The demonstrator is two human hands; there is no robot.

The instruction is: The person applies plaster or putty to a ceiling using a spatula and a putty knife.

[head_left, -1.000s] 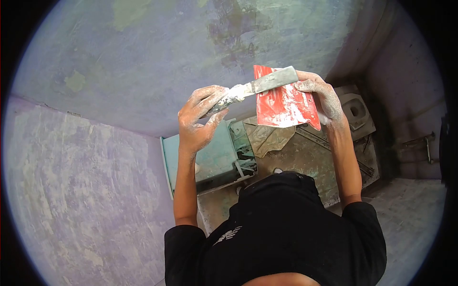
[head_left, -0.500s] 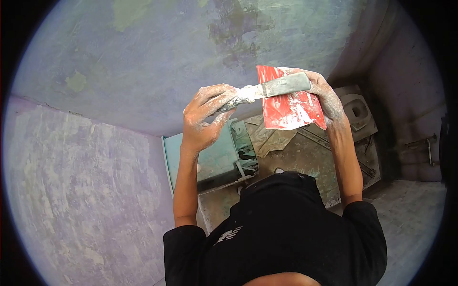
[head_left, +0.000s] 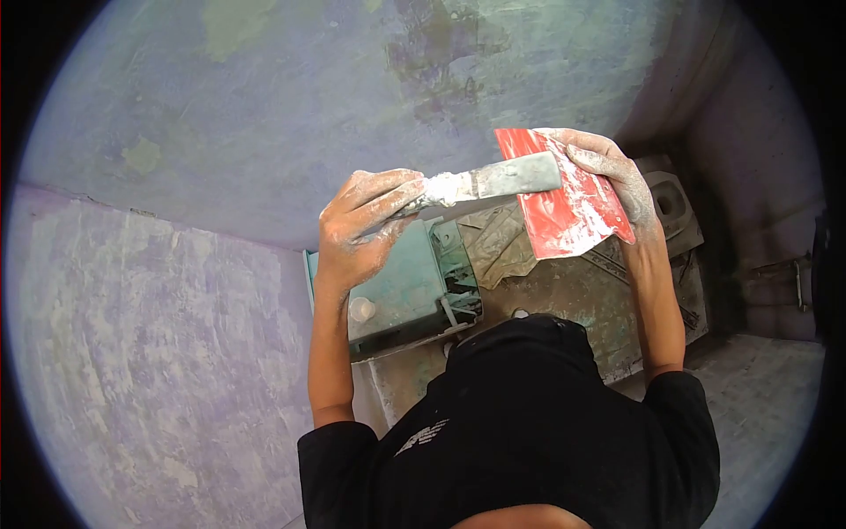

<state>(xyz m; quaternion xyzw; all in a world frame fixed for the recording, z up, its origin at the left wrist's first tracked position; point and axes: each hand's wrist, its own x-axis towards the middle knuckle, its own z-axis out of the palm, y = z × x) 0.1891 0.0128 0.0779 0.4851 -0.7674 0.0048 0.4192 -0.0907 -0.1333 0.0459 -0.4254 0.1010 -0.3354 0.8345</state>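
Observation:
My left hand (head_left: 368,225), dusted white, is closed round the handle of a putty knife (head_left: 518,175). White paste cakes the knife's neck, and its flat grey blade points right, its end over a red sheet (head_left: 564,207). The sheet is smeared with white paste. My right hand (head_left: 617,172) grips it along its right side, thumb on top and the other fingers partly hidden behind. Whether the blade touches the sheet is hard to tell.
Ahead stands a patchy blue-green wall (head_left: 264,115); a whitish wall (head_left: 176,353) is at left. Below are a turquoise box-like surface (head_left: 397,286) with a small white object, a crumpled cloth (head_left: 498,242) and a squat toilet (head_left: 671,204) at right.
Both hands have moved slightly lower and farther apart. The knife has slid left across the red sheet, which has shifted right and tilted.

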